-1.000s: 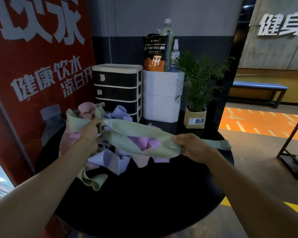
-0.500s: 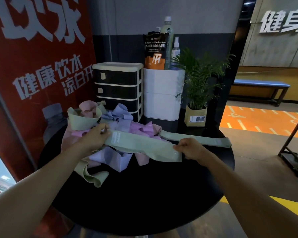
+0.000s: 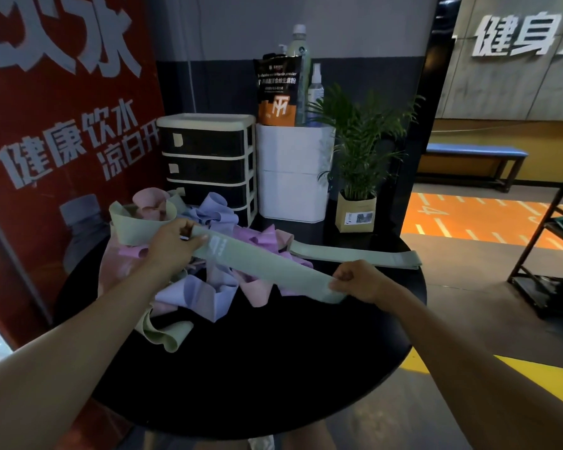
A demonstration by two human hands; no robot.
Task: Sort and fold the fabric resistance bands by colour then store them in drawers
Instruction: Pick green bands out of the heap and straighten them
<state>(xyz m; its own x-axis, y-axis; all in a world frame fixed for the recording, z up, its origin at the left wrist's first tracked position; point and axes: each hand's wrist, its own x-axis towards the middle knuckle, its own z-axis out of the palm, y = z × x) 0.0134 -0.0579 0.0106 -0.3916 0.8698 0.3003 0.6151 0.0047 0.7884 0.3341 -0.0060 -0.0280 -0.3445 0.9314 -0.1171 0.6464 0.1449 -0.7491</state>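
Left hand (image 3: pixel 171 243): grip closed on one end of a pale green band (image 3: pixel 264 266), fingers and thumb curled over the fabric. Right hand (image 3: pixel 359 280): grip closed on the opposite end of the same band, fabric pinched and folded round at the fingers. The band runs flat and taut between the two grips, held just above the round black worktop (image 3: pixel 273 368), sloping down from the left grip to the right. A pale printed mark shows on the band just right of the left grip.

Directly beneath and behind the stretched band lies the unsorted pile of bands (image 3: pixel 208 280), pink, lilac and purple loops tangled together and resting on the worktop. A looped green band (image 3: pixel 137 224) stands just left of the left grip, with a pink loop inside it. Another green band (image 3: pixel 163 336) curls on the worktop below the left forearm.

Beyond the right grip, a flattened green band (image 3: pixel 355 256) lies alone on the worktop, apart from the pile, its far end near the worktop edge.

Behind the left grip stands a drawer unit (image 3: pixel 208 167) with dark drawer fronts, all pushed in as far as visible. A white container (image 3: pixel 293 177) stands just right of it, holding a pouch and bottles. A potted plant (image 3: pixel 356 177) stands behind the right grip. A red banner (image 3: pixel 62 125) stands to the far left.
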